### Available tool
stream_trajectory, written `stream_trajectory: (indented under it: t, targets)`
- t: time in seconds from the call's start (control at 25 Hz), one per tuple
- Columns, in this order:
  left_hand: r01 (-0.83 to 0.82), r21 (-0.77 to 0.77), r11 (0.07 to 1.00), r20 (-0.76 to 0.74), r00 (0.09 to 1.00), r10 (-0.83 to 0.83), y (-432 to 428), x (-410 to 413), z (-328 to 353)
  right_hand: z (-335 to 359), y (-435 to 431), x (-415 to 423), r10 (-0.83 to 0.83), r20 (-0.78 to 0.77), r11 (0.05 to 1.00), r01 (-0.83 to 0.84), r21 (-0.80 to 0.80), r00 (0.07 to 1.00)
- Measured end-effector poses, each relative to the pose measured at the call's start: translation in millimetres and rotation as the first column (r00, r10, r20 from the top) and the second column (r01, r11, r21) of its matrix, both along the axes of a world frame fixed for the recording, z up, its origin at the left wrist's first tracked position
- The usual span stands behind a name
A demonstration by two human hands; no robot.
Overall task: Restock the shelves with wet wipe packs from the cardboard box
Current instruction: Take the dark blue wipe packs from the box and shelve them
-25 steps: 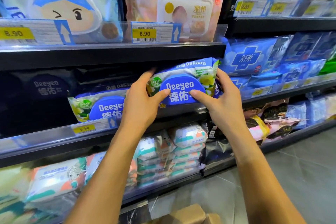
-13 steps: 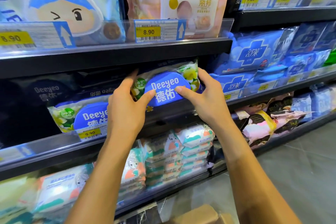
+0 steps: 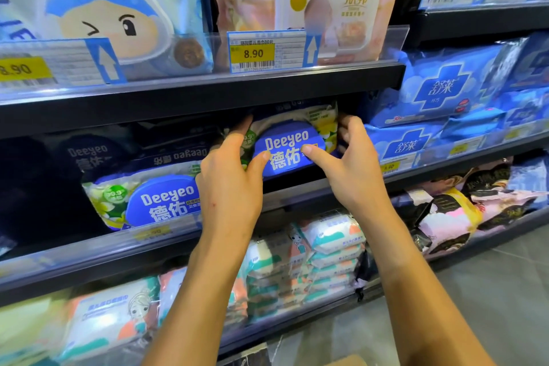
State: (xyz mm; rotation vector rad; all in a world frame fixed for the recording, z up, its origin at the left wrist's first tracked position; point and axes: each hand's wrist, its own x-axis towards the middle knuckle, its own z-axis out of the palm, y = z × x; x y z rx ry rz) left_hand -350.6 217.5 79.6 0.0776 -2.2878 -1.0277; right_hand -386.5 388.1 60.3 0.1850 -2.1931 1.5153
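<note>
Your left hand (image 3: 228,184) grips the left end of the pack (image 3: 292,128). Its thumb presses on the blue lid (image 3: 286,154) and its fingers curl over the top corner. Your right hand (image 3: 353,169) grips the right end, thumb on the same lid and fingers hooked round the edge. The pack sits between them with the lid facing you, its top tucked under the upper shelf (image 3: 208,92). You cannot tell whether its base rests on anything.

Down and left of the pack, just beside your left hand, a twin pack (image 3: 148,199) leans behind the clear rail (image 3: 89,244) with its lid facing out. Further left of the pack, dark packs (image 3: 83,154) lie in shadow. Straight above the pack, a pink pack (image 3: 312,6) stands upright behind an 8.90 tag (image 3: 252,52). Up and left of the pack is a cartoon pack (image 3: 98,9) with a blue winking face. Right of the pack, blue cross packs (image 3: 439,89) lie stacked. Below the pack, small packs (image 3: 326,255) in white and teal are piled up. Far below the pack, at the bottom edge, a tan corner of the box (image 3: 346,362) shows.
</note>
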Motion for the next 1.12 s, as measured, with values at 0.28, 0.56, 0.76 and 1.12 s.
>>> stream_trajectory:
  t: [0.28,0.56,0.76,1.12]
  targets:
    - [0.077,-0.050,0.996,0.052,0.996,-0.075,2.7,-9.0,-2.9,0.6,21.0,4.9,-0.021,-0.001,0.976,0.021,0.215,1.000]
    - [0.066,-0.236,0.970,0.159,0.987,-0.029,9.2,0.7,-14.9,4.1,5.4,14.8,-0.185,0.012,0.907,0.166,0.386,0.983]
    - [0.047,-0.357,0.933,0.129,0.992,-0.001,-3.5,19.8,-8.1,16.6,-13.2,34.0,-0.211,-0.110,0.817,0.237,0.526,0.971]
    - [-0.349,-0.406,0.845,-0.104,0.936,0.336,-117.2,50.9,13.5,36.8,-69.1,50.7,-0.024,-0.161,0.835,0.108,0.540,0.987]
